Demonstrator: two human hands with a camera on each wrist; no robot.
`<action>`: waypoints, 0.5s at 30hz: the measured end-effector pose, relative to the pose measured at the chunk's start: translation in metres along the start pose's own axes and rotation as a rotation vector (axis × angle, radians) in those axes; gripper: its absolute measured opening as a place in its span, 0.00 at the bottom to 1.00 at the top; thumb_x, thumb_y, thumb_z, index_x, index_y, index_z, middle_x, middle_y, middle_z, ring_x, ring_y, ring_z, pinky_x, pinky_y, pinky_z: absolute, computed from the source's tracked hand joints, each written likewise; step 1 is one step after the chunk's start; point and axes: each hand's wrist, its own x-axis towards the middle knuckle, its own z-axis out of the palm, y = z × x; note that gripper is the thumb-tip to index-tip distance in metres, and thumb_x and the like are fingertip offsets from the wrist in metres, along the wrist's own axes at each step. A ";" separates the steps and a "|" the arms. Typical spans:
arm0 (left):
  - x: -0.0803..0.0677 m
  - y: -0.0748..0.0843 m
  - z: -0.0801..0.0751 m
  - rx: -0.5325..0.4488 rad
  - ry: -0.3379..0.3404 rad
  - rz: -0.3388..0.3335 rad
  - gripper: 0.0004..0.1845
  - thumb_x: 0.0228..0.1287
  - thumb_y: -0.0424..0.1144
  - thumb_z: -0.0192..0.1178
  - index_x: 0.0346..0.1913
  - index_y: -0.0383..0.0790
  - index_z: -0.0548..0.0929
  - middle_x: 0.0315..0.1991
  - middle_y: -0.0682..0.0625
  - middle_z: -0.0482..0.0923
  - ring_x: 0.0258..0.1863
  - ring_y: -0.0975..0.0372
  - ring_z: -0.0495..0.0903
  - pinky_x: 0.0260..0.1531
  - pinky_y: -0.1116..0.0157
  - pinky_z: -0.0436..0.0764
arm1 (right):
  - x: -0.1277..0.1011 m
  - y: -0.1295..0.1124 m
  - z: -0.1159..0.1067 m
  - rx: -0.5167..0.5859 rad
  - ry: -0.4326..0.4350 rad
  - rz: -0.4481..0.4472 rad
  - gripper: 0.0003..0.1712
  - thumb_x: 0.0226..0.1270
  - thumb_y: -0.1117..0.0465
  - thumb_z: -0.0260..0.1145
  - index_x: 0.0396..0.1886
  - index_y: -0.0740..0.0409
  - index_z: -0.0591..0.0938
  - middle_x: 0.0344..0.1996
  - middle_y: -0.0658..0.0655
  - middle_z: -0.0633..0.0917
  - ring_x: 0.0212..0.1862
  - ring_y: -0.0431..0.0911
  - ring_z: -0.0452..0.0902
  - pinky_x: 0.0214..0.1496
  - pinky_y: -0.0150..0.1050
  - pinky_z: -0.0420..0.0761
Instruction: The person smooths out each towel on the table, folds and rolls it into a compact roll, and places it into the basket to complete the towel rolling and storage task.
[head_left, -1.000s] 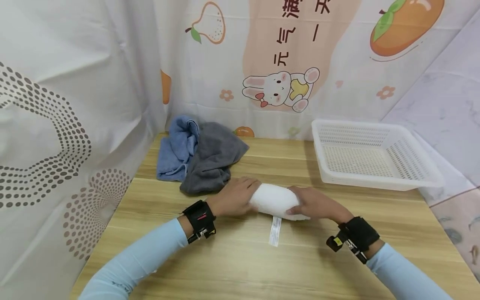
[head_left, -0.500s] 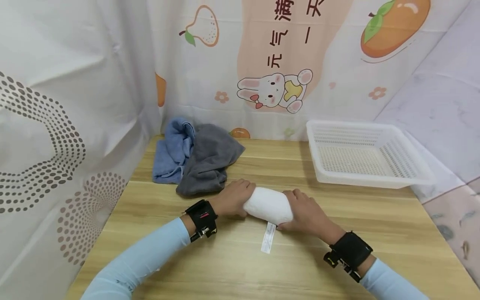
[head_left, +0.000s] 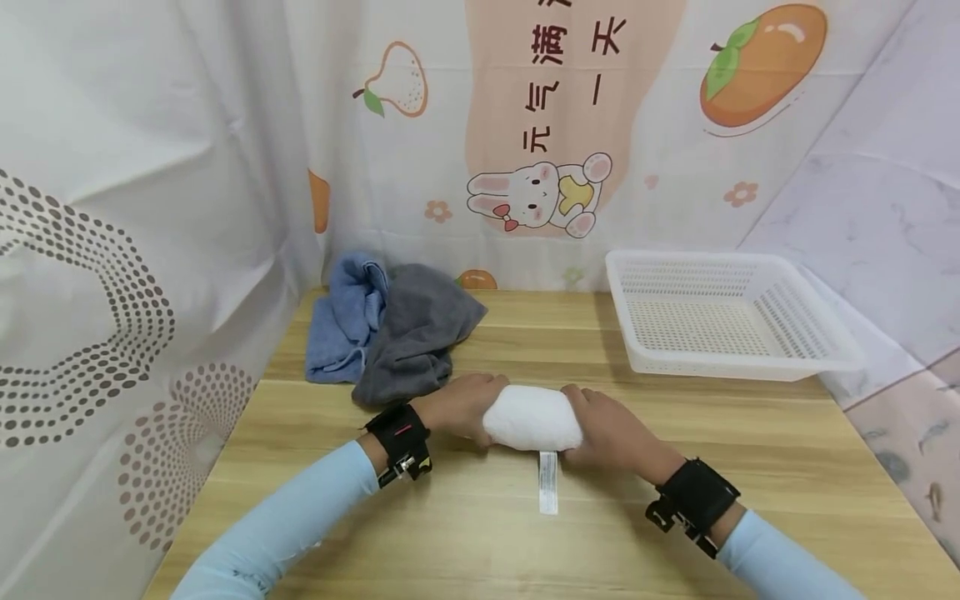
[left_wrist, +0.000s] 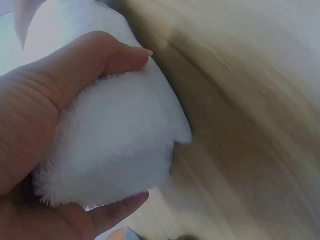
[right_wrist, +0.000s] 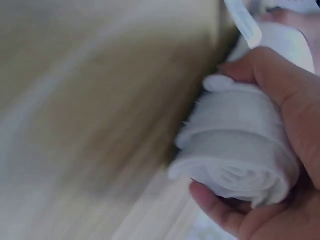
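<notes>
A white towel (head_left: 532, 418), rolled into a short thick bundle, lies crosswise between both hands in the head view. My left hand (head_left: 463, 408) grips its left end, with thumb and fingers on opposite sides of the fluffy roll (left_wrist: 115, 130) in the left wrist view. The right end is gripped by my right hand (head_left: 611, 433). Spiral layers of the rolled towel (right_wrist: 245, 175) show at that end in the right wrist view. A white printed label (head_left: 548, 483) hangs from the towel's near side.
Behind the left hand lie a crumpled grey towel (head_left: 416, 333) and a blue towel (head_left: 337, 333). A white perforated basket (head_left: 731, 367) stands at the back right of the wooden table (head_left: 420, 542). Printed curtains (head_left: 405, 183) border the back and sides.
The right hand has shifted from the towel's upper side to wrap round its right end. The roll looks shorter and straighter, and its label hangs more vertically. The head view has shifted slightly.
</notes>
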 end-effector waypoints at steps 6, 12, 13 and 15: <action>-0.004 0.000 -0.009 -0.036 -0.168 -0.056 0.49 0.47 0.50 0.83 0.70 0.42 0.68 0.59 0.46 0.74 0.55 0.57 0.75 0.54 0.61 0.77 | 0.012 0.011 -0.014 0.299 -0.257 0.036 0.40 0.43 0.52 0.83 0.55 0.56 0.74 0.37 0.50 0.83 0.36 0.42 0.78 0.38 0.41 0.80; -0.009 0.002 -0.001 0.148 -0.084 -0.029 0.55 0.42 0.63 0.82 0.71 0.44 0.68 0.60 0.43 0.73 0.57 0.52 0.74 0.53 0.53 0.78 | 0.012 0.014 -0.013 0.484 -0.361 0.076 0.37 0.48 0.49 0.83 0.55 0.53 0.75 0.39 0.46 0.84 0.37 0.41 0.80 0.40 0.39 0.81; -0.011 0.003 0.002 0.192 -0.025 -0.017 0.55 0.41 0.63 0.82 0.71 0.44 0.68 0.58 0.44 0.74 0.56 0.52 0.75 0.52 0.51 0.78 | 0.012 0.014 -0.013 0.486 -0.355 0.076 0.38 0.48 0.49 0.83 0.56 0.54 0.74 0.39 0.47 0.84 0.38 0.41 0.80 0.40 0.40 0.81; -0.015 0.005 0.007 0.245 0.073 -0.004 0.54 0.40 0.62 0.83 0.70 0.45 0.69 0.54 0.45 0.75 0.52 0.52 0.76 0.50 0.50 0.78 | 0.012 0.014 -0.013 0.472 -0.334 0.064 0.39 0.47 0.49 0.83 0.56 0.54 0.74 0.40 0.47 0.83 0.39 0.41 0.79 0.42 0.39 0.80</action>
